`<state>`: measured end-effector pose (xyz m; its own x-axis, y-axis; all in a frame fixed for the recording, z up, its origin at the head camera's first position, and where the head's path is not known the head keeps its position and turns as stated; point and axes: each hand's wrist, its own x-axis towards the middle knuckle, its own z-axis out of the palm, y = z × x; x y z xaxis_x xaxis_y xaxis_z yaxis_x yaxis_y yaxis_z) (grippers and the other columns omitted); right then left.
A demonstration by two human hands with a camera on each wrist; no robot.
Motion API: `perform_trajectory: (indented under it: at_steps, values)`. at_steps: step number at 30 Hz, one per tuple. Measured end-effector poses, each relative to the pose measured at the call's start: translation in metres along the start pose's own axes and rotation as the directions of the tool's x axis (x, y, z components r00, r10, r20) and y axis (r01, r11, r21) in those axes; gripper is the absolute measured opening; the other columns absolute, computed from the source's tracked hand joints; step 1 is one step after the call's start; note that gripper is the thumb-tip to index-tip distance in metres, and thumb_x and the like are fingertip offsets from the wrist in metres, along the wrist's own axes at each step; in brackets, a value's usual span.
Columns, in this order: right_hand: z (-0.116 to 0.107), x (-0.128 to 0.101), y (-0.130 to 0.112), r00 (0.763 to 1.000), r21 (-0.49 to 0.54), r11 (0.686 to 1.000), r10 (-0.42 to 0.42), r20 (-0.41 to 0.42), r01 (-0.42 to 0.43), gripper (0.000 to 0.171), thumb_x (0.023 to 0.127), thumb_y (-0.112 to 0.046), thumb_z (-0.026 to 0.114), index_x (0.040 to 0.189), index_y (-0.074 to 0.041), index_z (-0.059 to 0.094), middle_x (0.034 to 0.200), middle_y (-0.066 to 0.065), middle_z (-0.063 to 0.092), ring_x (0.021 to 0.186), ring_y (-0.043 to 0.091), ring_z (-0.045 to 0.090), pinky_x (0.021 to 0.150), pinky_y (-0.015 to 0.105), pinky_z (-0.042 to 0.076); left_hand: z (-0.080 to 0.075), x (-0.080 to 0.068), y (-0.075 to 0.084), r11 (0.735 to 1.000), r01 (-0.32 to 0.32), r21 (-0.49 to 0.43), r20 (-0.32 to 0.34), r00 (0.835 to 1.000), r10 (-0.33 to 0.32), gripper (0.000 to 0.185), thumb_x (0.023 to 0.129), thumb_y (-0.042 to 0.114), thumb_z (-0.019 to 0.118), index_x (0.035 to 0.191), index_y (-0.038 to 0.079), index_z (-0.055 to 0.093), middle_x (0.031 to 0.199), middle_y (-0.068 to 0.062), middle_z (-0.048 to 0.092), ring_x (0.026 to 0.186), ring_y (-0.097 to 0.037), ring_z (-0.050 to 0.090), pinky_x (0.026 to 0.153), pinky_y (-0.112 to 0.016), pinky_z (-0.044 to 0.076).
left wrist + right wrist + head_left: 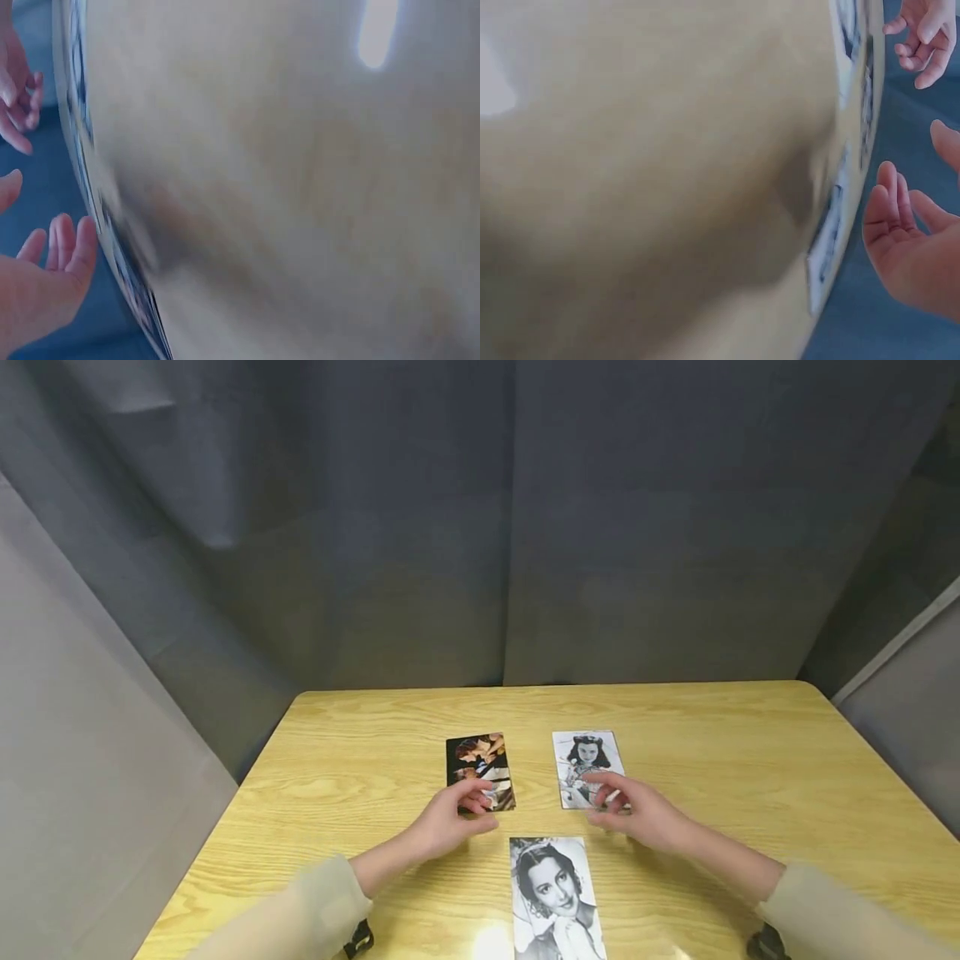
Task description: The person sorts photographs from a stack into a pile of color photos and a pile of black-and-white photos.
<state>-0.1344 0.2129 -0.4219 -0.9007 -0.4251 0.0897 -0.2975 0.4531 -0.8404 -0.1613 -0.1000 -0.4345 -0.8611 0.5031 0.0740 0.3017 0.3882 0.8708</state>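
Observation:
Three photo prints lie on the wooden table. In the head view, my left hand (453, 817) hovers over the lower part of a dark colour photo (480, 758), its fingers loosely bent and holding nothing. My right hand (648, 814) is just above the lower right corner of a black-and-white photo (588, 747), also with nothing between thumb and fingers. Nearer to me, between the forearms, lies a larger-looking black-and-white portrait photo (557, 893), cut off by the frame. Both wrist views show the left hand (45, 289) and right hand (911, 240) raised above the tabletop, fingers apart from the prints.
The yellow wood-grain table (360, 727) has rounded far corners. Grey curtains (420, 527) hang behind its back edge, with pale panels (82, 735) at the sides. A bright glare spot (491, 941) shows on the tabletop beside the nearest photo.

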Motion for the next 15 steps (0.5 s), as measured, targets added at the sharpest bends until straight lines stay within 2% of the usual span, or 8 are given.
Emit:
perform_trajectory:
  at_steps: [4,7,11,15]
  values:
    - [0.008,-0.02,0.006,0.999,-0.022,1.0,0.023,0.032,-0.022,0.064,0.086,-0.017,0.075,0.137,0.008,0.045,0.099,0.01,0.056,0.076,0.01,0.055,0.062,0.024,0.048,0.015,-0.012,0.005,0.999,0.019,0.026,0.078,0.997,-0.021,0.052,0.081,0.009,0.079,0.128,0.0,0.057,0.1,-0.01,0.06,0.09,-0.021,0.058,0.077,-0.026,0.05]
    - [0.017,-0.027,0.009,0.998,-0.028,1.0,0.002,0.057,0.0,0.066,0.085,-0.021,0.075,0.137,0.007,0.045,0.098,0.007,0.056,0.073,0.008,0.053,0.064,0.024,0.048,0.021,-0.016,0.007,0.997,0.028,0.068,0.114,0.993,-0.036,0.056,0.08,0.013,0.081,0.129,0.002,0.057,0.096,-0.004,0.059,0.086,-0.017,0.057,0.076,-0.025,0.048]
    - [0.028,-0.029,0.012,0.998,-0.067,0.997,-0.041,0.054,0.045,0.066,0.082,-0.024,0.078,0.133,0.007,0.05,0.095,0.003,0.055,0.068,0.004,0.05,0.062,0.023,0.046,0.027,-0.015,0.002,0.99,0.025,0.135,0.138,0.989,-0.044,0.056,0.078,0.014,0.083,0.127,0.003,0.059,0.093,0.0,0.056,0.082,-0.011,0.053,0.076,-0.023,0.045]
    - [0.033,-0.028,0.014,0.998,-0.126,0.991,-0.044,0.042,0.049,0.067,0.079,-0.026,0.081,0.13,0.008,0.054,0.092,-0.002,0.052,0.063,0.001,0.045,0.059,0.024,0.043,0.032,-0.013,-0.002,0.98,0.004,0.198,0.147,0.989,-0.034,0.061,0.074,0.017,0.086,0.128,0.005,0.059,0.091,0.004,0.053,0.081,-0.009,0.05,0.077,-0.022,0.044]
